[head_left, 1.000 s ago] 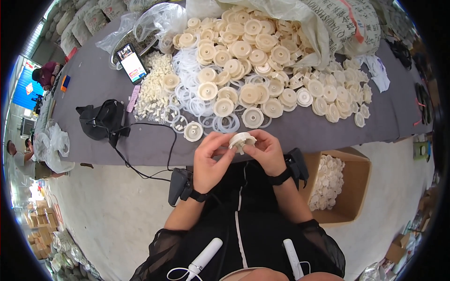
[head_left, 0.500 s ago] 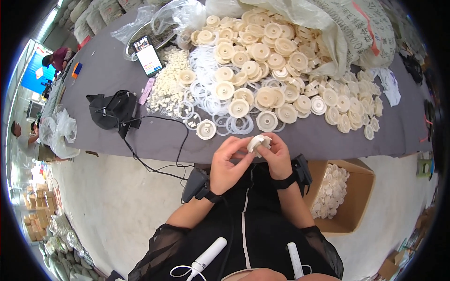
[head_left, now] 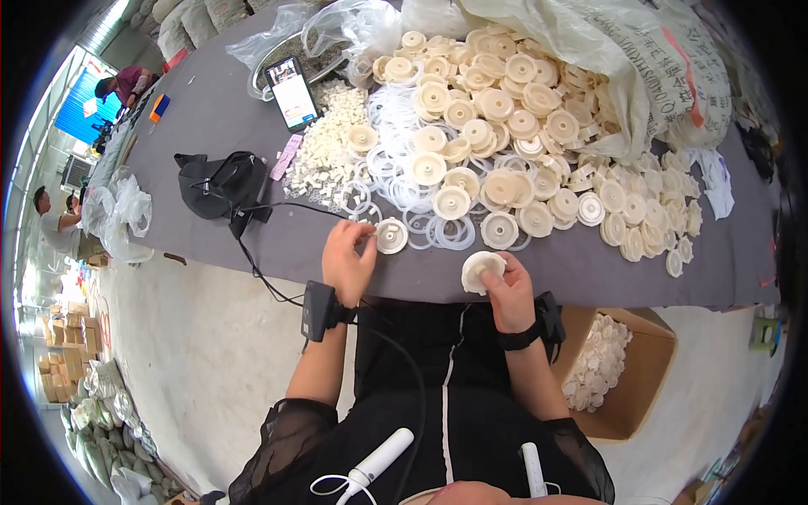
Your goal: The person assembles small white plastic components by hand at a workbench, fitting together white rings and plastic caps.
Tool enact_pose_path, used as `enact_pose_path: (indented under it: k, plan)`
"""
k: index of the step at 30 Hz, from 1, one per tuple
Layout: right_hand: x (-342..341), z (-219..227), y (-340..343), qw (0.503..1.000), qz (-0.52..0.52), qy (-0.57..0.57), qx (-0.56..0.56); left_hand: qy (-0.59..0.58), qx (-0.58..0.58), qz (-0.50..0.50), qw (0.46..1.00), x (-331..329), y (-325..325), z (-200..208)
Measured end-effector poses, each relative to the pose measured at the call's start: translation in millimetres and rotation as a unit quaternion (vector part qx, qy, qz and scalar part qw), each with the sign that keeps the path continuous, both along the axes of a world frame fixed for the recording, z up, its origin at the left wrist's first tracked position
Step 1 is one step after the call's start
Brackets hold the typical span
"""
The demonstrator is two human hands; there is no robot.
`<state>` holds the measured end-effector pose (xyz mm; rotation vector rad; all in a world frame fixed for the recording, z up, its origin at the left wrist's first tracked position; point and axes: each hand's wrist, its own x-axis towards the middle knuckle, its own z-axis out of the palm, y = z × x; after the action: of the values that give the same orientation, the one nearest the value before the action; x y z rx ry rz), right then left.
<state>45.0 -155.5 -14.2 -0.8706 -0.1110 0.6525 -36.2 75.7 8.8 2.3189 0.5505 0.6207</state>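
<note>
Perhaps the black cable [head_left: 293, 203] left of centre was the first hazard: it ran just behind the left hand [head_left: 349, 263] and could have snagged the wrist, dragging the pale disc [head_left: 391, 236] beside it. That hand's fingers were bent at the disc's rim; whether they pinched anything could not be told. At centre, the right hand [head_left: 505, 284] gripped a second disc [head_left: 472, 268] between thumb and fingers near the tabletop's [head_left: 593, 273] lower edge, where a loose pinch might have dropped it to the floor [head_left: 227, 337].

As for containers, a basin [head_left: 254, 82] at upper left sat partly under clear plastic, its contents unclear. At upper right, a woven sack [head_left: 627, 59] partly covered heaped cream discs [head_left: 522, 67]. At lower right, a cardboard box [head_left: 652, 379] held many pale parts [head_left: 598, 362].
</note>
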Motion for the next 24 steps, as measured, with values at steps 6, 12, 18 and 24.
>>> enact_pose_path:
  k: [6,12,18,24]
  plan:
    - [4,-4,-5,0.999,-0.004,-0.041,-0.007,0.011,0.104,0.014,0.994,-3,30,4]
    - [2,-2,0,0.999,-0.005,-0.048,0.017,0.057,0.113,-0.026,0.992,9,32,1]
    - [5,-9,0,0.998,0.012,-0.055,0.001,-0.045,0.023,-0.197,0.979,34,-2,10]
    - [2,-6,0,0.998,0.047,-0.027,0.010,0.040,0.166,-0.196,0.966,50,-24,-1]
